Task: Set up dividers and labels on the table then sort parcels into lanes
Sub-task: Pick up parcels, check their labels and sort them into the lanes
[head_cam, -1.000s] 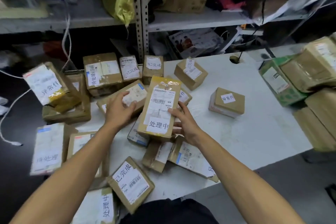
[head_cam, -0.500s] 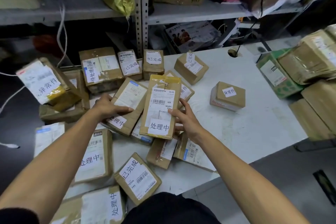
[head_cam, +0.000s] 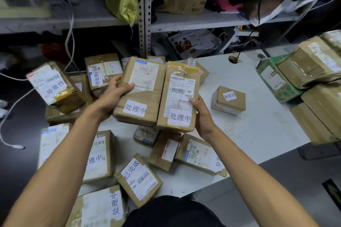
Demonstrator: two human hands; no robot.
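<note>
Two brown cardboard parcels, each with a white 处理中 sticker, are held side by side above the white table (head_cam: 258,127). My left hand (head_cam: 112,96) grips the left parcel (head_cam: 144,101) at its left edge, thumb on top. My right hand (head_cam: 201,114) grips the right parcel (head_cam: 181,86), which has yellow tape, at its right edge. Several other labelled parcels lie below and around, among them a 已完成 parcel (head_cam: 138,178) and a 处理中 parcel (head_cam: 99,158) near the front edge.
A small 异常件 box (head_cam: 228,99) stands alone mid-table. A stack of larger parcels and a green box (head_cam: 275,79) fill the right edge. More parcels (head_cam: 53,86) pile at the left. Metal shelving (head_cam: 145,14) with clutter stands behind. A white cable (head_cam: 11,114) hangs left.
My left hand has lifted the second 处理中 parcel off the pile and brought it up beside the one in my right hand. Both parcels are now raised together.
</note>
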